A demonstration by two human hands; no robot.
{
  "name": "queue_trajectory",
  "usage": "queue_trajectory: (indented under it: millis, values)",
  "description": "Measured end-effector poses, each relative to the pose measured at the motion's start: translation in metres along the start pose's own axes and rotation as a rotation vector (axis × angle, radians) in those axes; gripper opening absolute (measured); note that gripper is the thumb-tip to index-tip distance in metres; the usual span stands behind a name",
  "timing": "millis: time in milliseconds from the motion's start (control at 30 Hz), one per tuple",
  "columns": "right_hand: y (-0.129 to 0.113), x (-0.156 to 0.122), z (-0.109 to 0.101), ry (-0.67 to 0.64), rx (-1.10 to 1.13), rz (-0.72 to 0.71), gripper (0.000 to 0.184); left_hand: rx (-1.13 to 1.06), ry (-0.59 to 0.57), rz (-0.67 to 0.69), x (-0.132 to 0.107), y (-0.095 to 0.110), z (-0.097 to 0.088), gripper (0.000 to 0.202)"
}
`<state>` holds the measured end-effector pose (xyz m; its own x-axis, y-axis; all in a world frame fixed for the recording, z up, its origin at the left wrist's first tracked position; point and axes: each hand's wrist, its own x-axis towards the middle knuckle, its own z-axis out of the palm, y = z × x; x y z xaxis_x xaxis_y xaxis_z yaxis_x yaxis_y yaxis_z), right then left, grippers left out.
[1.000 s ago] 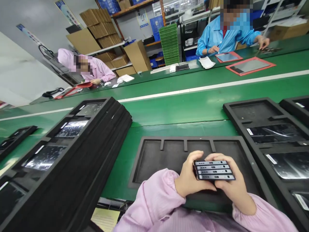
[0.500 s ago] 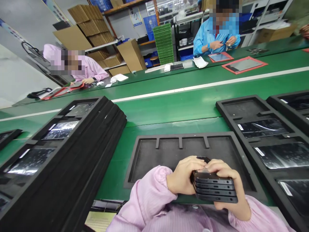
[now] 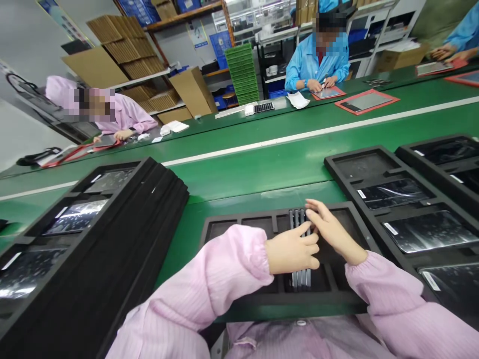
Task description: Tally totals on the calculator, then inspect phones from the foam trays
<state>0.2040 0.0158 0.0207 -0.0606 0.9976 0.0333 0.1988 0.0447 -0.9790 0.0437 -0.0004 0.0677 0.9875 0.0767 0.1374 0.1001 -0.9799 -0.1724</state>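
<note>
Several dark phone bodies [image 3: 301, 279] stand on edge, pressed side by side, in a slotted black foam tray [image 3: 262, 299] before me. My left hand [image 3: 294, 249] reaches over them from the left, its fingers bent across the stack and gripping it. At the stack's upper right is my right hand [image 3: 331, 227], fingers stretched out and tips close to the phones. Whether those tips touch is hard to see. My fingers hide the middle of the stack.
A tall pile of black foam trays [image 3: 149, 239] with screens stands at left. Another foam tray [image 3: 339, 167] holding screens lies at right. Across the green bench [image 3: 239, 172] sit a person in pink [image 3: 130, 112] and a person in blue [image 3: 299, 65].
The phones, earlier held together in both hands above the tray, now stand on edge in it. My right hand has let go and opened; my left hand now lies over the stack.
</note>
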Motion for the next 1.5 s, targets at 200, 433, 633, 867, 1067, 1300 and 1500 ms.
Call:
queue_trajectory:
  millis: [200,433,633,867,1067,1300,1500]
  values:
    - [0.003,0.008,0.013,-0.133,-0.027,0.150,0.037,-0.703,0.428,-0.732,-0.036,0.012,0.033,0.063]
    - [-0.003,0.006,0.019,-0.234,0.048,0.187,0.049,-1.390,0.765,-1.026,-0.035,-0.002,0.080,0.076]
    - [-0.003,0.009,0.006,-0.371,0.139,0.229,0.052,-1.607,0.876,-1.062,-0.035,-0.001,0.070,0.059]
    - [-0.001,0.013,0.004,-0.434,0.192,0.276,0.052,-1.737,0.861,-1.092,-0.037,-0.006,0.058,0.041]
    - [-0.001,0.013,0.005,-0.468,0.204,0.279,0.050,-1.758,0.837,-1.093,-0.038,-0.008,0.057,0.039]
    - [-0.003,0.013,0.003,-0.492,0.138,0.265,0.052,-1.751,0.772,-1.075,-0.041,-0.008,0.055,0.040]
    - [0.001,0.012,0.000,-0.547,0.150,0.267,0.063,-1.708,0.715,-0.987,-0.045,-0.008,0.060,0.056]
